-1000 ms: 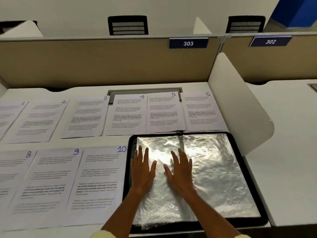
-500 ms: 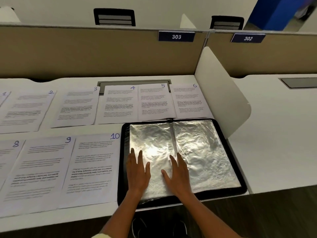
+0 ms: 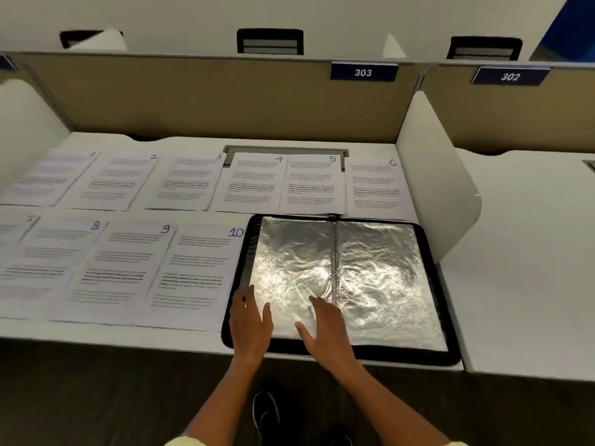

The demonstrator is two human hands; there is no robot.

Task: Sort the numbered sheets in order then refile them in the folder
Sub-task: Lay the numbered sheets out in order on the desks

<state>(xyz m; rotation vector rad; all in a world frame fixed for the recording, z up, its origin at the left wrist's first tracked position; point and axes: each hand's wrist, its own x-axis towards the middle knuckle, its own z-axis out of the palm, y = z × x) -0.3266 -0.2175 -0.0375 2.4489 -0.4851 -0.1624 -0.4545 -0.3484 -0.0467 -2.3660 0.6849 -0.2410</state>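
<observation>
Both my hands lie flat, grip released, on the open folder (image 3: 341, 281): left hand (image 3: 249, 326) at its left edge, right hand (image 3: 325, 326) near the spine. The numbered sheets (image 3: 199, 272) (two rows) cover the table (image 3: 180, 334) beside it.

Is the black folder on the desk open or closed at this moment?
Open. The folder lies flat, both halves spread either side of the central spine, shiny plastic sleeves facing up.
</observation>
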